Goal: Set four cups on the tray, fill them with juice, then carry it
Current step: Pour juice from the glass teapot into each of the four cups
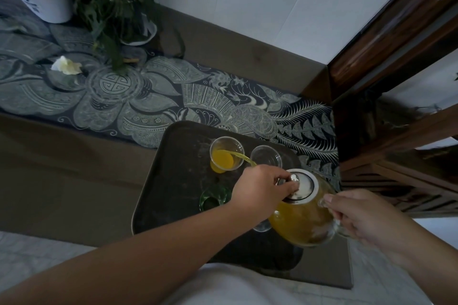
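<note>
One clear glass cup [226,153], near the far edge of the dark tray [158,200], is taking a thin arc of orange juice from the glass teapot [303,220] tilted above the tray's right side. Just beside that cup on its right stands a second clear cup [266,156], apparently empty; a green glass cup [215,197] sits nearer the tray's left edge, and a fourth shows only as a clear rim [262,226] under the left forearm. The left hand [262,188] has its fingertips pinched on the knob of the pot's metal lid [303,186]; the right hand [364,215] is curled round the glass handle. The stream is narrow and the cup's mouth small, so I judge a slight wobble or steeper tilt could send juice onto the tray or the neighbouring cup. If the left hand eased, the lid might slide off. The tray rests on a table with a patterned runner [148,96].
</note>
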Demonstrator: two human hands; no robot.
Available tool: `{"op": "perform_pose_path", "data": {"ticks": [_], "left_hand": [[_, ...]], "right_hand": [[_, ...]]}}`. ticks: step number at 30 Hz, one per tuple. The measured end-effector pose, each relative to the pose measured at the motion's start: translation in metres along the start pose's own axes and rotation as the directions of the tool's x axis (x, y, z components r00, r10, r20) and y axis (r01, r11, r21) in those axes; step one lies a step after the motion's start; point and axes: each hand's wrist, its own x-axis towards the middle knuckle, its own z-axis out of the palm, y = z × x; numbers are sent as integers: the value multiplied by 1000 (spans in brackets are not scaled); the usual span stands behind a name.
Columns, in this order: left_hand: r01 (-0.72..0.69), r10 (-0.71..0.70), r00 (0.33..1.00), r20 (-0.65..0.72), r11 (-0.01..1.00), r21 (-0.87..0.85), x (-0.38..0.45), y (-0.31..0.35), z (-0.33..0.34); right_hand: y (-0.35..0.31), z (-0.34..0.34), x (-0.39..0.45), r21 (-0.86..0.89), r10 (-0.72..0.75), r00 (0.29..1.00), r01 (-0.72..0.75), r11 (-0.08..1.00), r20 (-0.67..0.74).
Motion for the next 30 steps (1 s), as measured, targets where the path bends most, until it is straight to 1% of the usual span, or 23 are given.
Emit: {"op": "perform_pose_path", "data": {"ticks": [14, 18, 23, 30], "left_hand": [[1, -1, 1000, -6, 1000, -14, 1, -3, -2], [-5, 4, 1000, -14, 1000, -29, 2, -4, -2], [-17, 17, 1000, -14, 1000, 6, 3, -5, -1], [-11, 11, 1000, -3, 1000, 5, 2, -6, -1]], "right_hand": [[-4, 1, 3, -60, -14, 1000, 14, 998, 0], [-6, 2, 3, -59, -6, 1000, 6, 998, -3], [-5, 2, 4, -35, -8, 1000, 7, 999, -9], [-6, 2, 2, -49, -21, 1000, 21, 999, 5]]}}
